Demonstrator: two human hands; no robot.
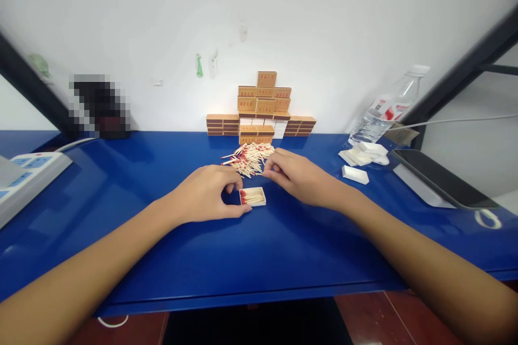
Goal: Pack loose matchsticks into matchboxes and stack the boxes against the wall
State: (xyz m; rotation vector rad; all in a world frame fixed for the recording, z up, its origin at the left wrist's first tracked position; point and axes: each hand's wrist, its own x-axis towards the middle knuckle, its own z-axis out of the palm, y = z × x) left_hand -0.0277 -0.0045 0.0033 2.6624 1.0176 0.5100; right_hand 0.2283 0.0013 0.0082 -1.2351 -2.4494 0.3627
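Observation:
A small white matchbox tray [259,205] lies on the blue table with a row of red-headed matches [253,195] inside. My left hand [208,194] is curved around its left end, thumb at the front corner and fingers at the back, steadying it. Behind the tray is a loose pile of matches [247,159], heads pointing various ways. At the pile's right front edge my right hand [293,175] has thumb and forefinger pinched together, apparently on a match; the fingers partly hide it.
Stacked brown matchboxes [266,105] stand against the wall behind the pile. To the right are several white trays [356,174], a water bottle [382,110] and a phone [441,175] on a white box. A power strip [30,172] lies at the left.

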